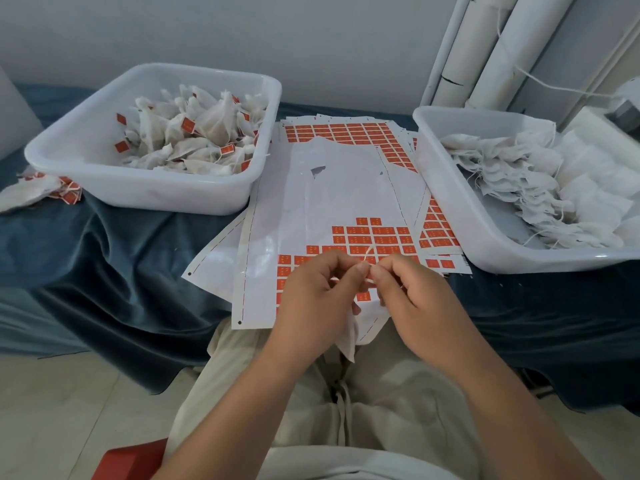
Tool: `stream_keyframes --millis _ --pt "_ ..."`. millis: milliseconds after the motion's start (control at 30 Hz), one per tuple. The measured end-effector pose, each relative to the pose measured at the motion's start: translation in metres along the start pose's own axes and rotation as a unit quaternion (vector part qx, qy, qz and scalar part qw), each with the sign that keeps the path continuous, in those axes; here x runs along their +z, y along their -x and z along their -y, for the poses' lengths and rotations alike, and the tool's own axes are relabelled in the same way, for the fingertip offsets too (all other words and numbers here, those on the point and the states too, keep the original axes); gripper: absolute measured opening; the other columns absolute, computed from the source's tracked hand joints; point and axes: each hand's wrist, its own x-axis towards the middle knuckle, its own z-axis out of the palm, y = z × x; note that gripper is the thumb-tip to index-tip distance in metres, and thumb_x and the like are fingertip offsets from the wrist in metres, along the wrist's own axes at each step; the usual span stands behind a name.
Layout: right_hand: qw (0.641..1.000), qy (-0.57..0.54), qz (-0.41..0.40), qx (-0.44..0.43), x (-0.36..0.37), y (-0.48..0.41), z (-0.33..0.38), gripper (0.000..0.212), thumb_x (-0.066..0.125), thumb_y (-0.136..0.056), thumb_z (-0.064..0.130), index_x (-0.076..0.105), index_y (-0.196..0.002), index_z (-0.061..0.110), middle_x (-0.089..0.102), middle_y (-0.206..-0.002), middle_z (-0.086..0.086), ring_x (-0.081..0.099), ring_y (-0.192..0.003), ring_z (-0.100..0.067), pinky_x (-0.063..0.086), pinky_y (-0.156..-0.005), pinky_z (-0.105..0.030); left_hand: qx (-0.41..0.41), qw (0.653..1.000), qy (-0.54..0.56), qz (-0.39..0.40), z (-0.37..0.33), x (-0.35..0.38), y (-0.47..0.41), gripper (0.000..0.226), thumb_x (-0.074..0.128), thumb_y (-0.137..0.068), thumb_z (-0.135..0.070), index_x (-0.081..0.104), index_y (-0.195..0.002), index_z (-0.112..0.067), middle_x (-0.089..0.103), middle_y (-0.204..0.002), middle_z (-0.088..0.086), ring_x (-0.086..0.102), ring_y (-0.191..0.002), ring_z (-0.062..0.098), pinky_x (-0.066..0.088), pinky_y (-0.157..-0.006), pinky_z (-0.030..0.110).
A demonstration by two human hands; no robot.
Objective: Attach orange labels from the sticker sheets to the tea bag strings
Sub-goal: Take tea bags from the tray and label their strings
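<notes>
"How many tubs are on the blue cloth [104,265]?"

"Two white ones; the left tub [145,199] sits by the left edge, full of tea bags with labels [207,133], too many to count; a few more bags [27,194] lie on the cloth beside it, right at the left edge."

"What is in the middle?"

"A pile of sticker sheets [332,188]; I cannot count them; lots of orange labels [374,233] are on them."

"And the hands?"

"Two; the left hand [318,299] and the right hand [412,296] meet over the near edge; both pinch one thin string [367,252] with curled fingers; one tea bag [348,337] hangs below the left hand."

"On the right?"

"The right tub [485,251], holding plain tea bags [512,171]."
</notes>
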Motion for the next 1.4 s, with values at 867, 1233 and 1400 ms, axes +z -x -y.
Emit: stream_keyframes --millis 867,1233,1400 --pt "0.999 0.014 0.024 0.026 -0.013 -0.004 -0.009 0.039 0.04 -0.084 0.075 0.064 -0.099 0.048 0.06 -0.107 0.048 0.058 -0.104 0.019 0.044 -0.078 0.002 0.111 0.942 -0.116 -0.296 -0.104 -0.199 -0.176 0.021 0.056 -0.097 -0.032 0.076 -0.094 -0.026 0.073 -0.069 -0.012 0.059 -0.053 -0.001 0.046 -0.051 0.015" --pt "0.969 -0.07 -0.228 0.061 -0.064 -0.008 -0.016 0.032 0.056 -0.104 0.049 0.065 -0.079 0.031 0.073 -0.081 0.019 0.069 -0.07 0.002 0.051 -0.055 -0.011 0.066 0.977 -0.201 0.014 0.001 -0.036 -0.024 0.038 0.062 -0.097 -0.05 0.065 -0.066 -0.027 0.068 -0.065 -0.021 0.065 -0.055 -0.006 0.049 -0.049 0.011" --pt "0.946 0.092 -0.269 0.156 -0.145 -0.045 -0.064 0.024 0.064 -0.093 0.058 0.062 -0.1 0.035 0.068 -0.09 0.014 0.063 -0.08 -0.002 0.045 -0.069 -0.031 0.085 0.979 -0.174 0.057 0.014 -0.018 -0.015 0.052 0.049 -0.087 -0.068 0.064 -0.067 -0.023 0.07 -0.072 -0.026 0.07 -0.064 0.001 0.049 -0.055 0.011"
